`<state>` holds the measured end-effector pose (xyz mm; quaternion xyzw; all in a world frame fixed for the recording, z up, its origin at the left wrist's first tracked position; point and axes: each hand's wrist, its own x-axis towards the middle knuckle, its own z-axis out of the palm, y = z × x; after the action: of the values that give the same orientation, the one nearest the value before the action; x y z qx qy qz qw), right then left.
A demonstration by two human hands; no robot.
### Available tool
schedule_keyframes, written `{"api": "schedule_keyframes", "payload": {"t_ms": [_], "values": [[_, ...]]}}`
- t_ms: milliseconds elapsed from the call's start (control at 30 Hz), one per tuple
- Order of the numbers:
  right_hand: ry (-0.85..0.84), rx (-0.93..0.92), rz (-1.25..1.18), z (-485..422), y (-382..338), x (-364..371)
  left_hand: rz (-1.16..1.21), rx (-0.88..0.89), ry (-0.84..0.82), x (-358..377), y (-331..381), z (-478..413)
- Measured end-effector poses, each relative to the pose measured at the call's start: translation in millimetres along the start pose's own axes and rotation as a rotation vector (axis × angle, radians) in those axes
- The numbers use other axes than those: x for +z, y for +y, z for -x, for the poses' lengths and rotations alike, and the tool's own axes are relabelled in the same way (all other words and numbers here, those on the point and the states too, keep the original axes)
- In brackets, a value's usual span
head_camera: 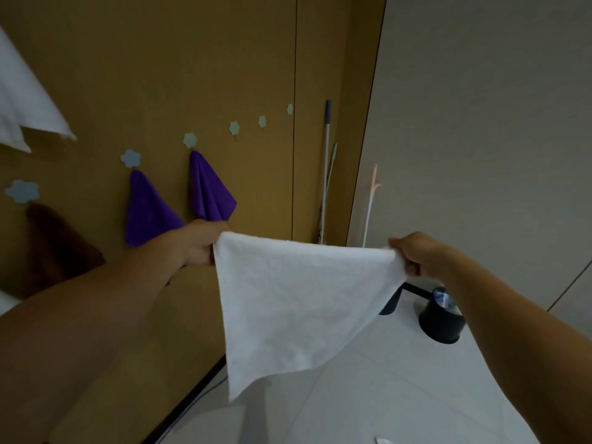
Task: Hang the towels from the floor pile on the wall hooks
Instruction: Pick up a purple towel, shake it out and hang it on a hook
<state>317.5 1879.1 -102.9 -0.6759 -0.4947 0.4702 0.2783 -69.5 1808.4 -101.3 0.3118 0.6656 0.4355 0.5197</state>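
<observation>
A white towel [294, 302] hangs spread in the air between my two hands. My left hand [198, 245] pinches its upper left corner and my right hand [419, 254] pinches its upper right corner. On the brown wall behind runs a row of pale blue flower-shaped hooks. Two purple towels [147, 213] [208, 190] hang from two of them, and a brown towel [57, 248] hangs from the hook at far left. Three hooks [234, 127] [262, 121] [290, 108] further right carry nothing. Another white towel [22, 107] hangs at the upper left edge.
Mop or broom handles [326, 168] lean in the corner where the brown wall meets a grey wall. A black stand [440, 318] with a dark arm sits on the white floor to the right. A dark cable runs along the base of the wall.
</observation>
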Motion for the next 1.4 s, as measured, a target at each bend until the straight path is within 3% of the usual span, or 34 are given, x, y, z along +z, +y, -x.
{"api": "schedule_keyframes", "payload": {"t_ms": [100, 200, 433, 567, 700, 833, 1033, 1167, 1267, 1400], "values": [[-0.156, 0.002, -0.304, -3.6, -4.5, 2.0, 0.109, -0.008, -0.095, -2.3, 3.3, 9.8], [-0.313, -0.022, -0.502, -9.4, -4.8, 0.4, 0.178, 0.055, -0.044, -2.0, 1.2, 15.2], [-0.044, -0.135, -0.23, -34.2, 0.6, 13.1, 0.212, 0.175, 0.184, 6.7, 0.9, 17.9], [-0.002, -0.28, -0.098, -39.9, -6.7, 19.3, -0.028, 0.071, -0.07, -2.4, 4.3, 24.3], [-0.169, -0.363, -0.02, -37.8, -18.0, 13.0, -0.358, 0.016, -0.224, -9.0, 9.7, 29.3], [-0.23, -0.45, 0.174, -41.5, -28.9, 14.6, -0.519, 0.061, -0.065, -2.4, 15.1, 32.6], [-0.076, -0.546, 0.3, -62.1, -56.8, 29.9, -0.641, 0.2, 0.189, 1.7, 27.8, 35.1], [0.125, -0.768, 0.344, -68.5, -93.7, 53.5, -0.918, 0.461, 0.522, 9.5, 47.3, 38.0], [0.111, -0.877, 0.211, -60.6, -126.9, 73.8, -0.707, 0.677, 0.707, 10.0, 64.9, 39.7], [-0.031, -0.912, -0.116, -49.4, -167.3, 104.7, -0.262, 0.708, 0.676, -11.3, 92.1, 35.2]]}}
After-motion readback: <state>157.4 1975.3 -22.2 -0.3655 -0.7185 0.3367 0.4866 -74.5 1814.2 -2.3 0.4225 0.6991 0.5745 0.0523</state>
